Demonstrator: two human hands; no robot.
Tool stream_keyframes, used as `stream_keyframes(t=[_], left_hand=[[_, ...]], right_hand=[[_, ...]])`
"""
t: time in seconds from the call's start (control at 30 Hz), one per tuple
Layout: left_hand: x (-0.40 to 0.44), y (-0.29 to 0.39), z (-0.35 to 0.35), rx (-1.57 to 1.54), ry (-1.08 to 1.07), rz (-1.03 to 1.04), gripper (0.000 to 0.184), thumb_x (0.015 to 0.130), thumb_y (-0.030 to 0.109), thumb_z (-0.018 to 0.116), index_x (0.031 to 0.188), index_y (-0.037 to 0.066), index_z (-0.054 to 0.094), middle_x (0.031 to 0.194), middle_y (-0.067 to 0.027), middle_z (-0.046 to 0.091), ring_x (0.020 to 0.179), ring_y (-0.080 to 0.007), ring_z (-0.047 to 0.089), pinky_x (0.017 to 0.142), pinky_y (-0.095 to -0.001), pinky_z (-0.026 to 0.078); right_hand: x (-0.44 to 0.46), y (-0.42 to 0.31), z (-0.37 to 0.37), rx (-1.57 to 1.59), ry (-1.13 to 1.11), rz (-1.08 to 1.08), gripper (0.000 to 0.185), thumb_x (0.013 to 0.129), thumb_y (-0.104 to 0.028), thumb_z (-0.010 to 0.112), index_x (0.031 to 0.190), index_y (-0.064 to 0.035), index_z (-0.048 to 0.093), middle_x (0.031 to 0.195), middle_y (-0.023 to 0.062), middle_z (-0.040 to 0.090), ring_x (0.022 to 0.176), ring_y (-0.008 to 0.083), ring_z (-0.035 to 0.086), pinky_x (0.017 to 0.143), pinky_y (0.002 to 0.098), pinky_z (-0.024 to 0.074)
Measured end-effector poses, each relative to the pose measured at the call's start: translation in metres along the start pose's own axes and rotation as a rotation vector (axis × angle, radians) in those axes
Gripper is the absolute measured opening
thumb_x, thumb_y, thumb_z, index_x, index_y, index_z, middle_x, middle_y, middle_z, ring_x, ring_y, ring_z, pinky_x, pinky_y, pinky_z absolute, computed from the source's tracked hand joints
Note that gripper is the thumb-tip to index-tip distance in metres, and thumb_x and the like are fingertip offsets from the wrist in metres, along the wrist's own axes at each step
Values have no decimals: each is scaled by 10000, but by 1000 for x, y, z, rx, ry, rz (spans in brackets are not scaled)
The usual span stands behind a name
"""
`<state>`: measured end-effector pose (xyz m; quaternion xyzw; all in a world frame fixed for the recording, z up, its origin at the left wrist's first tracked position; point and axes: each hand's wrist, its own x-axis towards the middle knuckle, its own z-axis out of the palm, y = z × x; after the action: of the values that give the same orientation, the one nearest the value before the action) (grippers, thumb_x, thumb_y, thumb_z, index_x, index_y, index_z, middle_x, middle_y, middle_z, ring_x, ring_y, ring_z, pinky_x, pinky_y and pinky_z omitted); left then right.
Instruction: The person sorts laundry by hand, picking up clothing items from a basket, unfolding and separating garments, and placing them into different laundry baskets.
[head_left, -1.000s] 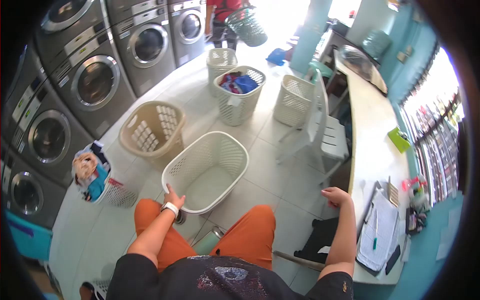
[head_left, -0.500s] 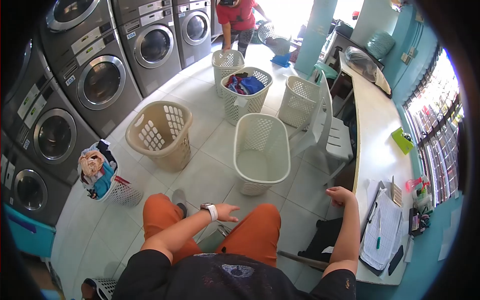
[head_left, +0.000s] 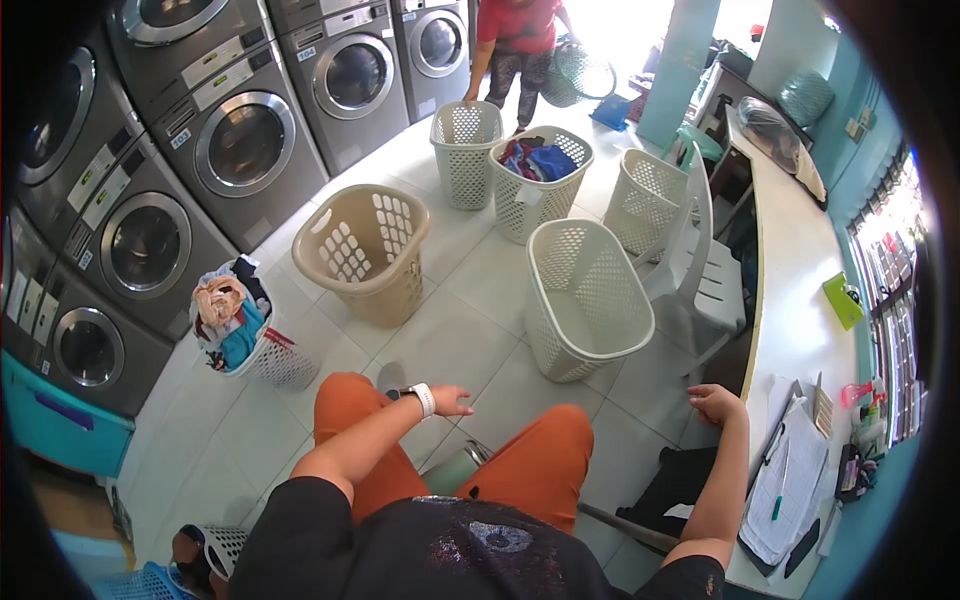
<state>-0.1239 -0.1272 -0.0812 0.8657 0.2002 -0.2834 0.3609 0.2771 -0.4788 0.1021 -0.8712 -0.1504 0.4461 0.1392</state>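
Observation:
My left hand (head_left: pixel 445 400), with a white-banded watch at the wrist, hovers over my lap above the orange trousers. Its fingers are stretched out and it holds nothing. To the right, my right hand (head_left: pixel 715 403) hangs in the air beside the counter edge, fingers loosely bent and apart, nothing in them. Ahead, between the hands, an empty white laundry basket (head_left: pixel 570 335) stands on the floor. A beige basket (head_left: pixel 385 290) stands left of it. Nearer the dryers, a white basket (head_left: pixel 285 362) is heaped with clothes (head_left: pixel 225 310).
Stacked dryers (head_left: pixel 245 145) line the left. A person in a red shirt (head_left: pixel 515 25) touches a tall basket (head_left: pixel 465 165) and holds a green one (head_left: pixel 580 75). Another basket (head_left: pixel 535 205) has clothes. A white chair (head_left: pixel 710 280) and counter (head_left: pixel 800 300) with papers (head_left: pixel 785 480) are right.
My view has turned slightly left, so the room appears shifted right. The fingers of my right hand have loosened from a more closed curl. The person's green basket has swung into a different angle.

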Motion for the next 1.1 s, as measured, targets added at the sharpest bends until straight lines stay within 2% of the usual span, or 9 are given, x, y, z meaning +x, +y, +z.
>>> stream_keyframes(t=[0.17, 0.27, 0.4, 0.57, 0.8, 0.97, 1.0, 1.03, 1.1], left_hand=[[12, -41, 0, 21, 48, -125, 688, 837, 529, 531, 1333, 70, 404, 1319, -210, 445, 1204, -351, 443, 1016, -382, 346], [8, -45, -20, 319, 145, -375, 658, 780, 523, 599, 1316, 172, 451, 1472, -216, 139, 1331, -438, 188, 1033, -575, 251], [14, -68, -65, 427, 467, -424, 608, 729, 413, 686, 1256, 165, 512, 1502, -148, -4, 1370, -404, 15, 1030, -620, 206], [58, -121, -100, 649, 890, -424, 649, 751, 336, 671, 1325, 156, 429, 1515, -70, 13, 1388, -326, 30, 1043, -618, 173], [47, -156, -137, 480, 947, -692, 607, 756, 345, 661, 1292, 139, 464, 1515, -20, 46, 1392, -295, 35, 1035, -656, 106], [47, -181, -167, 130, 1035, -907, 565, 732, 361, 679, 1225, 131, 525, 1514, -78, 51, 1387, -326, 48, 985, -693, 134], [55, -173, -172, 202, 1204, -895, 392, 762, 335, 655, 1089, 126, 598, 1425, -138, 288, 1328, -350, 223, 980, -610, 242], [62, -171, -176, 207, 1175, -902, 392, 762, 335, 655, 1089, 126, 598, 1425, -138, 288, 1328, -350, 223, 980, -610, 242], [72, -161, -172, 174, 1342, -216, 256, 797, 323, 623, 935, 108, 631, 1173, -156, 528, 1129, -350, 457, 908, -478, 379]], right_hand=[[8, 8, 1, 89, -11, -53, 400, 884, -111, 548, 1278, -79, 485, 557, 22, 483, 442, 122, 445, 407, 301, 375], [3, 4, 1, 46, -5, -64, 399, 878, -99, 555, 1271, -69, 491, 555, 15, 474, 442, 121, 447, 395, 294, 353], [15, 14, 2, 46, 22, -54, 402, 868, -93, 564, 1265, -77, 502, 567, 1, 472, 438, 116, 441, 400, 288, 351], [13, 11, 2, 18, 48, 43, 426, 870, -65, 535, 1289, -66, 459, 601, 27, 520, 417, 126, 483, 361, 291, 387], [18, 22, 2, 50, 64, 125, 448, 870, -29, 513, 1308, -66, 431, 625, 43, 535, 392, 126, 484, 333, 274, 377], [18, 29, 5, 123, 93, 145, 444, 872, -29, 506, 1308, -64, 432, 653, 42, 557, 366, 121, 452, 319, 276, 368], [20, 32, 4, 120, 76, 163, 444, 872, -29, 506, 1308, -64, 432, 653, 42, 557, 366, 121, 452, 319, 276, 368], [23, 37, 0, 150, 61, 157, 458, 868, -25, 503, 1317, -62, 420, 665, 49, 562, 362, 121, 454, 322, 271, 367], [21, 42, 1, 169, 31, 180, 472, 865, -21, 501, 1325, -60, 408, 676, 57, 567, 358, 120, 456, 325, 267, 365]])
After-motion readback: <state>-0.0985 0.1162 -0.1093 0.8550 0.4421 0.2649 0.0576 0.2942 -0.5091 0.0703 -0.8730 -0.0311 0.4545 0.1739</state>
